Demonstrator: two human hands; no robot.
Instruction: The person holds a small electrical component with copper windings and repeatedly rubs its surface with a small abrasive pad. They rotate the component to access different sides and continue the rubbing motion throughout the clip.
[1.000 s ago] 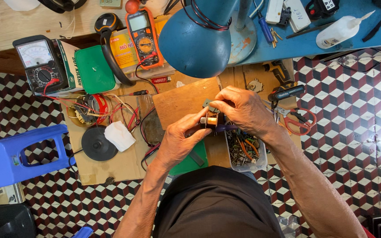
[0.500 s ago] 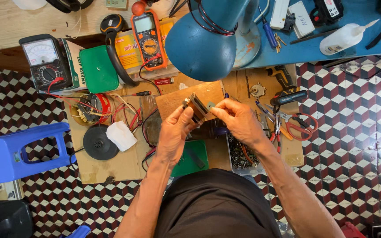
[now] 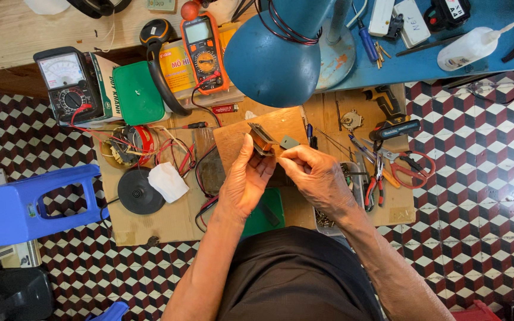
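A low cardboard-covered tabletop (image 3: 150, 223) sits on a floor of red, black and white cube-pattern tiles (image 3: 477, 178). The left hand (image 3: 246, 181) is closed around a small transformer core (image 3: 262, 140), a blocky stack of thin metal plates, held above a bare wooden board (image 3: 233, 139). The right hand (image 3: 315, 176) pinches a flat grey lamination plate (image 3: 288, 142) between thumb and fingertips, just beside the core. Risk: the thin plate could bend or slip from the pinch and drop among the loose parts below. Outward lie red-handled pliers (image 3: 377, 181), scissors (image 3: 408, 166), an orange digital multimeter (image 3: 203, 50), a black analog meter (image 3: 66, 83) and a glossy blue lamp shade (image 3: 275, 59).
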